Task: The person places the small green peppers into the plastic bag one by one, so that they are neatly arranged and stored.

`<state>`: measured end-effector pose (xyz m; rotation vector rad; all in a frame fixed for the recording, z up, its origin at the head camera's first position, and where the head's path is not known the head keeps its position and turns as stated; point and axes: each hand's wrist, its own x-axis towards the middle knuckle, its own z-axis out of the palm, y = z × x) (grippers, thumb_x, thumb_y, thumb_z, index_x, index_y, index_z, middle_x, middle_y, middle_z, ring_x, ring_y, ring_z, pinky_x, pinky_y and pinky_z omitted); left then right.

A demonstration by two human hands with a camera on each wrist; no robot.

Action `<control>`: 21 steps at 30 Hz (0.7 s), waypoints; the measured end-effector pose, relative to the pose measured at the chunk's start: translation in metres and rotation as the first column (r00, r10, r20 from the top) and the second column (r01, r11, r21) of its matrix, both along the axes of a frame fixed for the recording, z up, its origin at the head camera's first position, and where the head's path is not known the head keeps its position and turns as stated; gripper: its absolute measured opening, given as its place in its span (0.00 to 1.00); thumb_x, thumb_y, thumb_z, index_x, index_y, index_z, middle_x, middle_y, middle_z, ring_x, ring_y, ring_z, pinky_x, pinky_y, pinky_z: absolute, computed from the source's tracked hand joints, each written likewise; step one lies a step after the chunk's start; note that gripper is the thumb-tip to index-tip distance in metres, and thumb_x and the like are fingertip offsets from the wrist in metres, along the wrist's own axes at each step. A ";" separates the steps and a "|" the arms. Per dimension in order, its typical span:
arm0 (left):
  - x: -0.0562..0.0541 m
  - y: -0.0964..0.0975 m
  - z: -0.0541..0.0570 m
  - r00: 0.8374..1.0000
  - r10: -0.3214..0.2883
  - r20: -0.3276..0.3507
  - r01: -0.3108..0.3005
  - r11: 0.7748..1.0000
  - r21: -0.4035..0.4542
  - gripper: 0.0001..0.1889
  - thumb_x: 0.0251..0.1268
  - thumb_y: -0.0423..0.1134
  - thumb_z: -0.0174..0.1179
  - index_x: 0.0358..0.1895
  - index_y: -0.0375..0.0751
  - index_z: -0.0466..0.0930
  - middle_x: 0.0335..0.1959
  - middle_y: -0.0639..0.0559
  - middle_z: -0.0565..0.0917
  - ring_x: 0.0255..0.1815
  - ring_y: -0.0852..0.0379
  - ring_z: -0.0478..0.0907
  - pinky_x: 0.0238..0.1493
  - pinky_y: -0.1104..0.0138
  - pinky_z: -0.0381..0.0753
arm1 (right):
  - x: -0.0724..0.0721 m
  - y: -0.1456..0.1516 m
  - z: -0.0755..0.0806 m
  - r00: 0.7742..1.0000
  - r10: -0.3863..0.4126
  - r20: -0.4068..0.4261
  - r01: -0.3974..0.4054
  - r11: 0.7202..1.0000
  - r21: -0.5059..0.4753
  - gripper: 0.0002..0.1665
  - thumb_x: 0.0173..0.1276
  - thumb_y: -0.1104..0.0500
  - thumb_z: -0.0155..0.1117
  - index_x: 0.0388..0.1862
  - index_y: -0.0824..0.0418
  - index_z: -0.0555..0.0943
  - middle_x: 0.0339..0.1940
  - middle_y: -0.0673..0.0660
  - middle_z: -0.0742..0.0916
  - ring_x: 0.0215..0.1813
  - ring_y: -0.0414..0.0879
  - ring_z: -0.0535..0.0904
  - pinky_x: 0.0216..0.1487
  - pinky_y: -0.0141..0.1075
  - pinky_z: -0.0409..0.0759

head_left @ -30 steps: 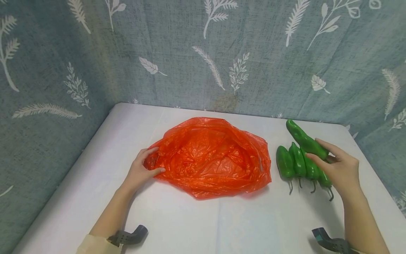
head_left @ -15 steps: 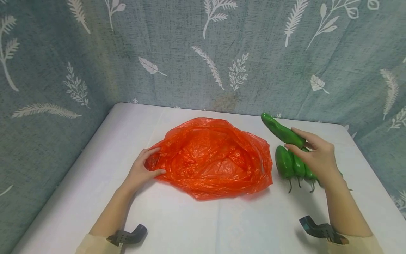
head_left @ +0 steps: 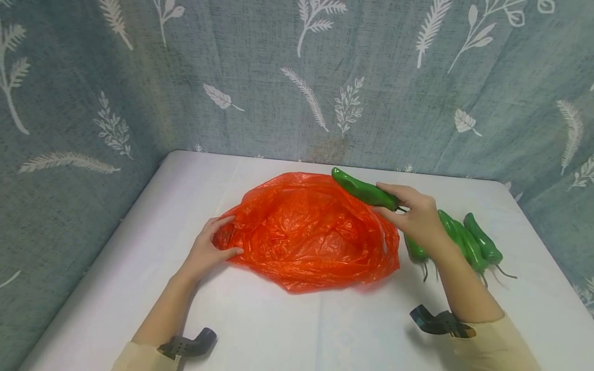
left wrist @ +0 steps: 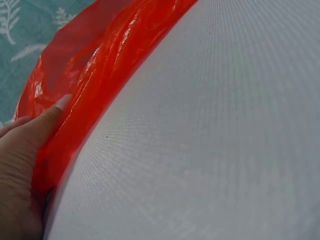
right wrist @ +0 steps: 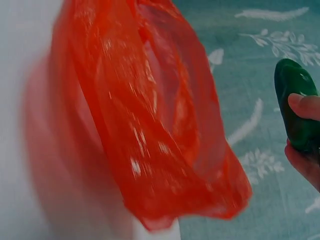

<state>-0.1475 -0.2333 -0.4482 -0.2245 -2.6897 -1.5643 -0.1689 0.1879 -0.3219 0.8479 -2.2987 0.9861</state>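
Right hand point(head_left: 413, 212) pinching a green chili pepper point(head_left: 365, 192) near the red plastic bag point(head_left: 301, 226), left hand point(head_left: 207, 245) touching the bag, fingers spread wide!

A: Text on the red plastic bag point(head_left: 301, 226)?
B: None legible.
A: Green peppers point(head_left: 364, 191)?
B: No readable sticker or lettering.
A: Black wrist cameras point(head_left: 190, 347)?
B: Too small to tell; can't read any marking.
A: Curtain point(head_left: 260, 56), white tabletop point(head_left: 260, 330)?
B: No readable letters or numbers on either.
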 end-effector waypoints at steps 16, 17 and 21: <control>-0.001 0.000 0.001 1.000 -0.010 0.012 0.010 1.000 0.010 0.40 0.49 0.45 0.72 0.68 0.50 0.63 0.63 0.47 0.65 0.65 0.46 0.63 0.56 0.49 0.76 | -0.018 -0.044 -0.018 0.979 0.068 0.194 -0.080 0.996 0.051 0.28 0.47 0.68 0.76 0.50 0.67 0.82 0.45 0.63 0.86 0.46 0.55 0.83 0.42 0.42 0.84; -0.001 0.000 0.001 1.000 -0.010 0.011 0.010 1.000 0.010 0.40 0.49 0.45 0.72 0.68 0.50 0.64 0.63 0.47 0.65 0.65 0.46 0.63 0.56 0.49 0.76 | -0.019 -0.047 -0.019 0.973 0.063 0.222 -0.080 0.995 0.066 0.28 0.48 0.67 0.75 0.51 0.67 0.81 0.46 0.63 0.86 0.46 0.54 0.83 0.42 0.43 0.84; -0.002 0.000 -0.001 1.000 -0.014 0.011 0.014 1.000 0.009 0.40 0.49 0.45 0.72 0.68 0.49 0.64 0.63 0.46 0.65 0.65 0.45 0.63 0.56 0.48 0.76 | -0.023 -0.056 -0.024 0.937 0.037 0.347 -0.081 0.990 0.113 0.27 0.53 0.63 0.74 0.54 0.64 0.80 0.47 0.61 0.86 0.41 0.50 0.81 0.41 0.39 0.83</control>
